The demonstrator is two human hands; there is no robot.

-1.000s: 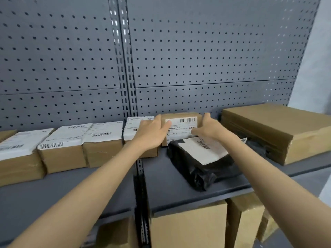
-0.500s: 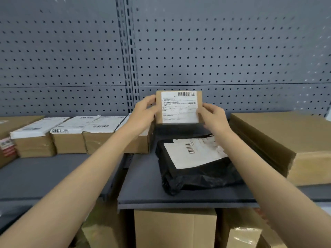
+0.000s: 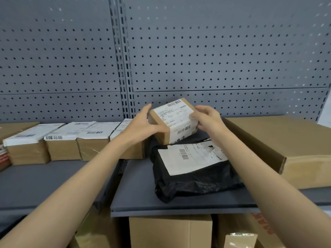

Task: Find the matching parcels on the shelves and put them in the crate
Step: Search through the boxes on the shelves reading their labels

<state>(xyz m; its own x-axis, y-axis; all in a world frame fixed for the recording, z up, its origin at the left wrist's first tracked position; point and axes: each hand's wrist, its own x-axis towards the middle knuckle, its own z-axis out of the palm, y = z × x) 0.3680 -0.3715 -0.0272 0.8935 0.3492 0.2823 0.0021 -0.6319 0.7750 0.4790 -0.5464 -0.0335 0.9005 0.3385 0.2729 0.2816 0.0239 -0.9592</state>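
While being tilted above the black poly-bag parcel [image 3: 193, 174] on the shelf [image 3: 136, 199]: small labelled cardboard parcel [image 3: 174, 120], gripped at opposite ends by left hand [image 3: 143, 127] and right hand [image 3: 207, 119]. Probably light, stiff-walled; taped faces possibly slippery, so gripping the ends.

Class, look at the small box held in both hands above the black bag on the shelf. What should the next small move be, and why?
Probably draw the small box back off the shelf, toward the body. The left hand and right hand grip it from both sides, tilted in the air above the black bag, its label facing up. No crate is in view, so it must be carried elsewhere.
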